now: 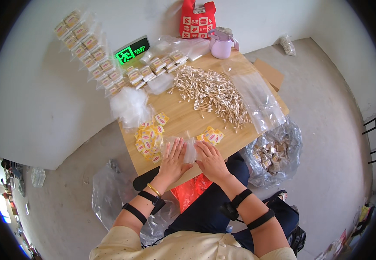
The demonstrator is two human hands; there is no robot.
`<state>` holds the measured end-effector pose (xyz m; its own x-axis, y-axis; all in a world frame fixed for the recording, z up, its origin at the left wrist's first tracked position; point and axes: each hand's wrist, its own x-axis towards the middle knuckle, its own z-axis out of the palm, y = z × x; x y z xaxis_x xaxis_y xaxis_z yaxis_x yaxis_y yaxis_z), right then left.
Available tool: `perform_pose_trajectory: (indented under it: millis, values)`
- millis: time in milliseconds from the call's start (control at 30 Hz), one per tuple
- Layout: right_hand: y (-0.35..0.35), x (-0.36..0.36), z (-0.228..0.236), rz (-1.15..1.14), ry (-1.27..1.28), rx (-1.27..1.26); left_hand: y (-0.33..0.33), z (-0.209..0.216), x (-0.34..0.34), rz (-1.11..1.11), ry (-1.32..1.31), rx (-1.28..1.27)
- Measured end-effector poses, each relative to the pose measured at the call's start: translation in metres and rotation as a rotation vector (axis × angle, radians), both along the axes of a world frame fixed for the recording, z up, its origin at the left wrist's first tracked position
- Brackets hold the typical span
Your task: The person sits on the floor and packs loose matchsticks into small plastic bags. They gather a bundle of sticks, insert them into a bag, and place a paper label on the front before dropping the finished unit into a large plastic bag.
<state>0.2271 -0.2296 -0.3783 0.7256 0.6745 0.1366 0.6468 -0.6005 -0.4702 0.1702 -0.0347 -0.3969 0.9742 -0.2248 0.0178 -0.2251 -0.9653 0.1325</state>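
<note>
My left hand [175,157] lies flat near the table's front edge, fingers stretched out and open. Beside it, my right hand [210,161] is also open and flat, its fingers pointing away from me. Under and between them is a small clear plastic bag [189,152], partly hidden by both palms. Left of my left hand sits a heap of small yellow-and-white printed cards [148,139]. A smaller group of the same cards [213,135] is just beyond my right fingertips. A large loose pile of cotton swabs [209,89] spreads over the middle of the wooden table [172,115].
Clear bags [129,106] lie at the table's left edge, with filled swab packs [136,76] behind. More packs [86,47] are stacked by the wall. A lilac jug [221,45] and red bag [196,21] stand behind. A plastic sack [292,167] holding packs is on the floor, right.
</note>
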Motion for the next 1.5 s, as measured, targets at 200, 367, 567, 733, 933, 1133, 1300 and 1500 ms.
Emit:
perform_pose_trajectory:
  millis: [200,367,567,733,933,1133,1300,1500]
  values:
    - [-0.015,0.002,-0.006,-0.03,-0.024,-0.054,-0.009,-0.017,0.001,0.045,0.024,-0.08]
    - [-0.017,0.007,-0.017,-0.091,-0.065,-0.104,-0.013,-0.017,0.002,0.058,0.03,0.009]
    - [-0.015,0.02,-0.025,-0.123,-0.081,-0.088,-0.014,-0.011,0.001,0.07,0.007,0.05]
    - [-0.018,0.026,-0.025,-0.128,-0.05,-0.027,-0.021,-0.002,0.004,0.103,-0.019,0.028]
    - [-0.022,0.023,-0.014,-0.125,-0.014,0.087,-0.009,0.015,0.029,0.141,-0.127,-0.106]
    - [-0.011,0.005,-0.015,-0.218,0.046,0.063,0.002,0.001,0.039,0.088,-0.181,-0.087]
    - [-0.002,-0.002,-0.014,-0.138,0.084,0.025,-0.002,-0.012,0.031,0.126,-0.235,-0.089]
    - [0.004,-0.005,0.002,-0.121,0.091,-0.081,-0.011,-0.016,0.032,0.18,-0.306,-0.135]
